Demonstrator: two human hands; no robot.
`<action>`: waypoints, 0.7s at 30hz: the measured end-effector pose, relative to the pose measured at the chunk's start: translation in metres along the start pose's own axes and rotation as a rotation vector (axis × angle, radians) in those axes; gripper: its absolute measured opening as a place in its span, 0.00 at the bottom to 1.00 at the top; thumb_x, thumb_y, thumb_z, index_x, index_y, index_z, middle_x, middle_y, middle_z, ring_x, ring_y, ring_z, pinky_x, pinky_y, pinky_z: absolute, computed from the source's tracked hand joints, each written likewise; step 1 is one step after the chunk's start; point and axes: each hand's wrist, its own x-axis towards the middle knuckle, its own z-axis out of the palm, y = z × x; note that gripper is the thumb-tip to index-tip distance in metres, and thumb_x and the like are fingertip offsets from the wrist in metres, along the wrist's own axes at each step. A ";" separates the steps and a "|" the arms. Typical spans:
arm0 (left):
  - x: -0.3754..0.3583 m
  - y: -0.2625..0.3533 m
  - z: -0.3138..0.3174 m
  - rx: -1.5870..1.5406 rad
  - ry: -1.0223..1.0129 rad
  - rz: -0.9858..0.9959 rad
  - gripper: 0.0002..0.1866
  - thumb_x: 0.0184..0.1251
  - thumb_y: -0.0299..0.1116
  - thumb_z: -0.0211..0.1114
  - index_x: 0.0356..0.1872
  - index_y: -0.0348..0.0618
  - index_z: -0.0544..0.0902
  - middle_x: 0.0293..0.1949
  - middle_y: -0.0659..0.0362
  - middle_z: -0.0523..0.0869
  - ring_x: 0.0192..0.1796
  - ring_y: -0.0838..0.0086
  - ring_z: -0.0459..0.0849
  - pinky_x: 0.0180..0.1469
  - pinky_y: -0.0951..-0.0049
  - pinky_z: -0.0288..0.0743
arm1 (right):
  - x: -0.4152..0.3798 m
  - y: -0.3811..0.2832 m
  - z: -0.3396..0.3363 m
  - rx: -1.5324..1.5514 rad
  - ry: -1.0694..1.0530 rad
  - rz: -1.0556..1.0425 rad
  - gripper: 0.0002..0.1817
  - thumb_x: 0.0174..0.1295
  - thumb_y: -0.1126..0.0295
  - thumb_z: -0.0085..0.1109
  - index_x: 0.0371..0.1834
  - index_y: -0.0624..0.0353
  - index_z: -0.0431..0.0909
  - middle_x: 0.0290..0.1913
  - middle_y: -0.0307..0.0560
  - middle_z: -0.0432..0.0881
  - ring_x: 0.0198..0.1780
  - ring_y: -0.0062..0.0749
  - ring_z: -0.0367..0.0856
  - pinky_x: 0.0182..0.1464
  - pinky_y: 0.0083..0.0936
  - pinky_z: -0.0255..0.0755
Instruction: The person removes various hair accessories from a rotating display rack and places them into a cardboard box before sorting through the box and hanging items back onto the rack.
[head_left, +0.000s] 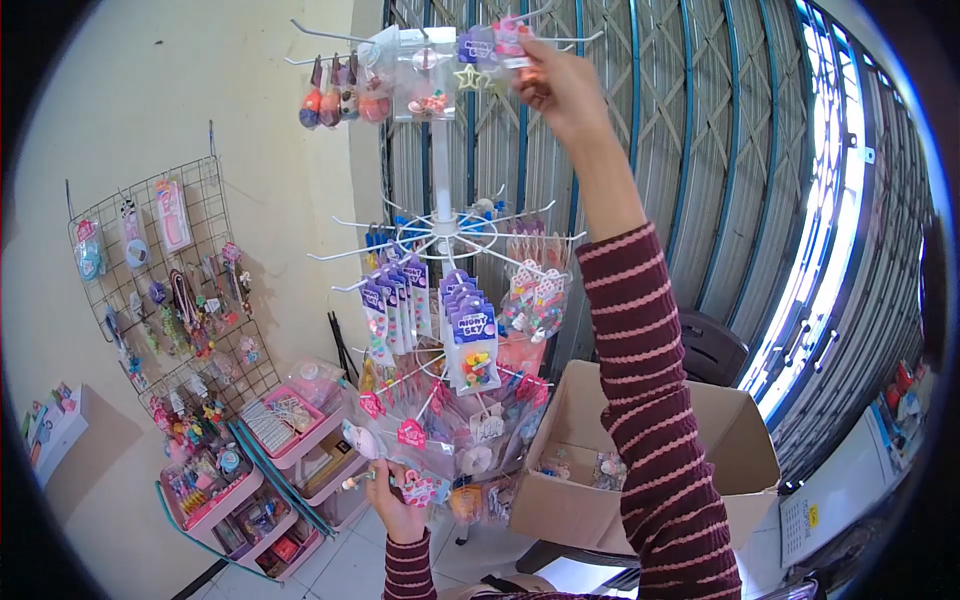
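Observation:
My right hand [565, 90] is raised to the top tier of a white display rack [441, 180]. Its fingers pinch a small packet with a pink card [512, 38] at one of the hooks. Close by on that tier hang a purple-carded packet with a star charm [468, 76] and a clear packet with colourful beads [425, 100]. Low down, my left hand [398, 508] is closed around clear packets of colourful trinkets [425, 488], beside the rack's lowest tier. Part of its fingers is hidden behind the plastic.
An open cardboard box [570, 515] with a few packets stands right of the rack. Pink drawer trays [235, 500] and a wire grid [150, 270] with hanging accessories are at the left. Behind runs a folding metal gate [690, 180]. Purple-carded packets [472, 325] fill the middle hooks.

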 end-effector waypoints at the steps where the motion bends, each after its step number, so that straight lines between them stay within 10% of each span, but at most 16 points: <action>1: 0.000 -0.001 0.000 0.001 0.002 0.005 0.09 0.59 0.34 0.51 0.22 0.44 0.68 0.14 0.66 0.63 0.19 0.82 0.64 0.24 0.81 0.61 | 0.006 0.012 -0.001 -0.063 -0.032 -0.043 0.14 0.52 0.63 0.52 0.22 0.66 0.72 0.17 0.47 0.76 0.18 0.27 0.77 0.16 0.12 0.65; 6: -0.004 0.004 0.004 -0.036 0.027 -0.077 0.13 0.62 0.40 0.46 0.21 0.45 0.65 0.13 0.65 0.63 0.17 0.79 0.66 0.21 0.80 0.62 | -0.004 0.024 -0.015 -0.688 -0.052 0.094 0.22 0.52 0.52 0.49 0.28 0.65 0.72 0.24 0.48 0.78 0.25 0.24 0.78 0.21 0.12 0.67; 11: 0.009 0.022 -0.011 -0.167 0.109 0.025 0.17 0.63 0.46 0.42 0.23 0.45 0.66 0.15 0.64 0.63 0.21 0.77 0.66 0.27 0.76 0.64 | -0.145 0.001 -0.006 -0.406 0.034 -0.329 0.14 0.57 0.67 0.39 0.43 0.64 0.68 0.31 0.52 0.76 0.31 0.31 0.77 0.34 0.17 0.70; 17: 0.020 0.051 -0.048 -0.107 0.123 0.171 0.18 0.62 0.49 0.40 0.26 0.44 0.68 0.17 0.63 0.64 0.23 0.75 0.66 0.30 0.73 0.65 | -0.276 0.086 0.058 -0.089 -0.742 0.418 0.16 0.48 0.66 0.58 0.35 0.66 0.71 0.26 0.46 0.77 0.29 0.24 0.76 0.32 0.19 0.68; 21: 0.022 0.069 -0.063 -0.140 0.290 0.281 0.17 0.62 0.49 0.42 0.28 0.44 0.67 0.18 0.63 0.64 0.23 0.74 0.66 0.30 0.72 0.66 | -0.347 0.183 0.081 -0.078 -0.658 0.639 0.17 0.49 0.72 0.56 0.42 0.66 0.68 0.35 0.45 0.74 0.37 0.25 0.74 0.37 0.17 0.67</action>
